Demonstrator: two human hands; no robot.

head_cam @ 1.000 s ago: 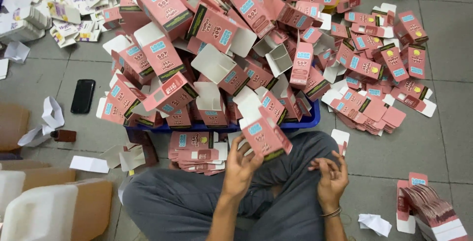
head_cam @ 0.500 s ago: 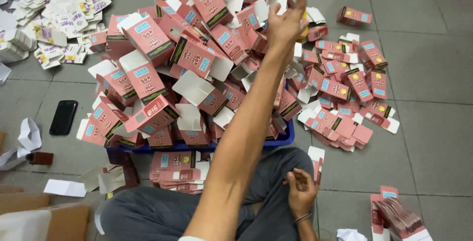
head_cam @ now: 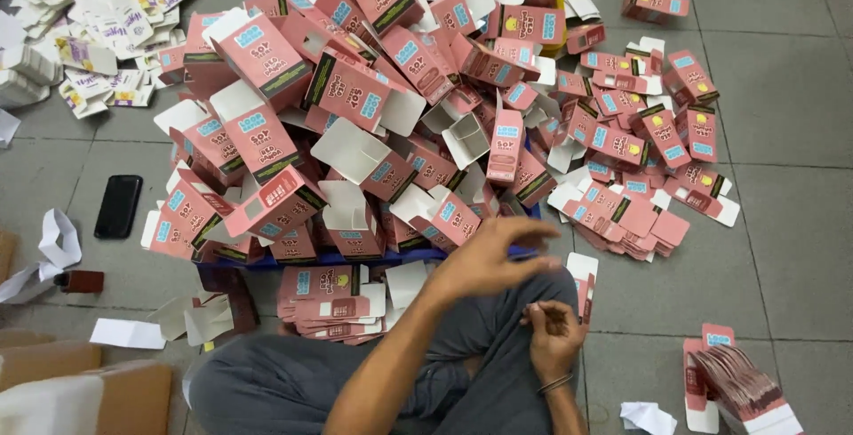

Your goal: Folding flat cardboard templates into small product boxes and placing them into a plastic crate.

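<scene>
Boxes [head_cam: 373, 106] of pink card are piled high on the floor, over a blue crate [head_cam: 355, 260] in front of the seated person. The left hand [head_cam: 493, 257] hangs in the air just before the pile, with fingers spread and loosely curved, holding nothing. The right hand [head_cam: 553, 339] rests over the lap, fingers bent inward; what it pinches I cannot tell. A stack of flat boxes [head_cam: 329, 302] lies near the knee, and a black phone [head_cam: 118, 207] lies well apart at the left.

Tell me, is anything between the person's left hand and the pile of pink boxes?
Nothing visible. The left hand hangs open just in front of the pink boxes, with no object between them.
</scene>
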